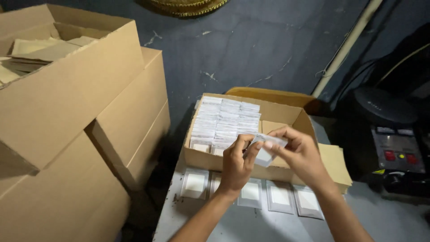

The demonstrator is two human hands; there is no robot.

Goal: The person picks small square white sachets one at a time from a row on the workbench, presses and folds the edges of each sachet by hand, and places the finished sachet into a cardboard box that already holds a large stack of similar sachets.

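Note:
Both hands meet over the near wall of an open cardboard box (pixel 233 162). My left hand (pixel 236 165) and my right hand (pixel 299 154) pinch a small clear plastic packet (pixel 267 150) between thumbs and fingers. The box is packed with rows of several similar white packets (pixel 225 121) standing on edge, filling its left part. On the grey table (pixel 264 226) just in front of the box lies a row of several flat white square plates in clear sleeves (pixel 280 196), partly hidden by my wrists.
Large stacked cardboard boxes (pixel 89 116) rise at the left, the top one holding flat cardboard pieces (pixel 36 54). A flat piece of cardboard (pixel 338 163) lies right of the box. A black machine with red buttons (pixel 396 154) stands at the right. A dark wall lies behind.

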